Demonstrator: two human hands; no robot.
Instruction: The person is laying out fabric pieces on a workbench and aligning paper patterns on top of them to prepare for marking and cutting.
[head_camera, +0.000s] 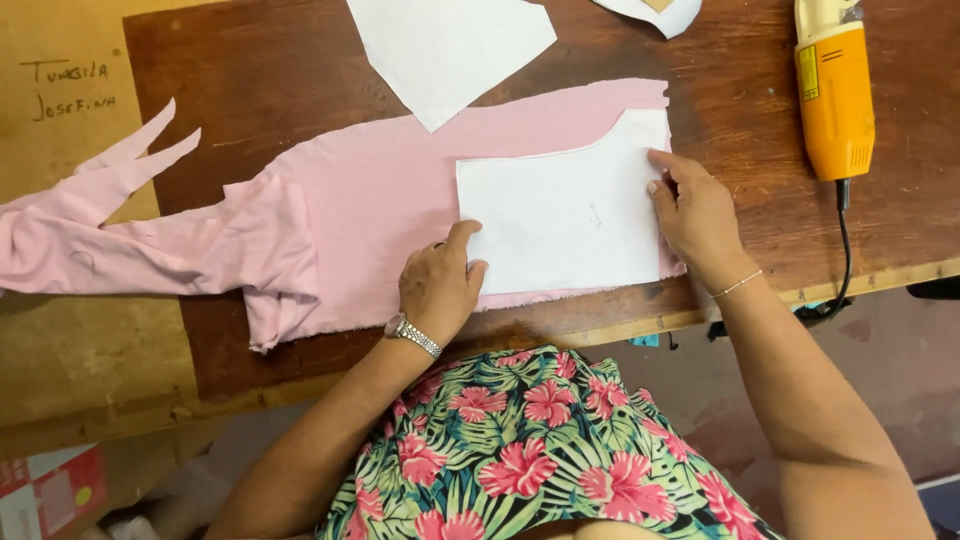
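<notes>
Left hand (437, 285) and right hand (695, 215), fingers flat, unclenched, pin white paper pattern (560, 220) between them on pink fabric (370, 210). Best press evenly, edges aligned, fabric smooth on counter (250, 60).

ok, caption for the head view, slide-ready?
Left hand and right hand press a white paper pattern flat on pink fabric on a wooden table.

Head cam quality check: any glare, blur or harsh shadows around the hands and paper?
Head view: even, soft light, no glare on the white paper pattern; left hand and right hand sharp, casting only faint shadows on the pink fabric; the yellow tool is cropped at top.
</notes>
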